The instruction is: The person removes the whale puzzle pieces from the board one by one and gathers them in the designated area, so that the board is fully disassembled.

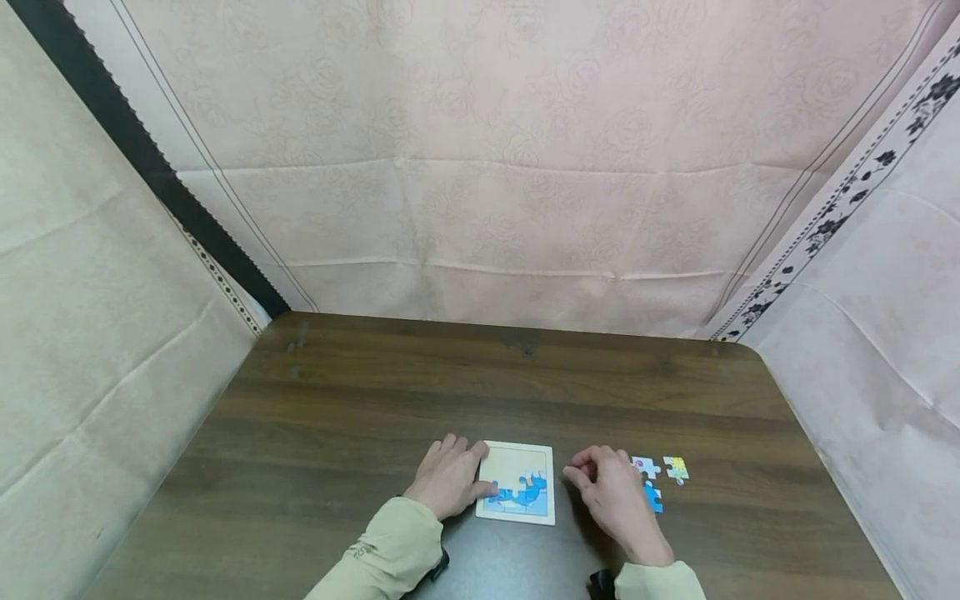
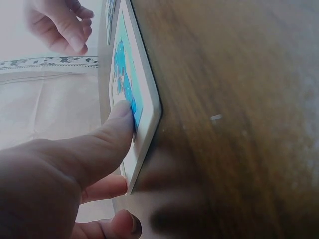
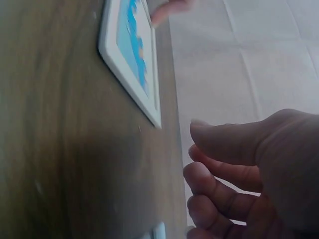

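Where the puzzle (image 1: 525,458) sits: on the desk (image 1: 375,375), between both hands
Left hand (image 1: 448,479): fingers spread, thumb on it
Right hand (image 1: 613,497): fingers kinda curled, thumb apart
Loose pieces (image 1: 677,467): just beside that hand

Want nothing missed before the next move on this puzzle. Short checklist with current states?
1. Puzzle board flat on the wooden table: ok.
2. Board steadied: ok, left hand is at its left edge, thumb resting on the picture.
3. Right hand free: ok, nothing between thumb and fingers; it hovers right of the board.
4. Loose pieces close by: ok, yellow piece, blue piece and white piece lie just right of that hand.
5. Picture complete: not ok, blue pieces fill only the lower part.
6. No further piece hidden beneath the right hand: cannot tell.
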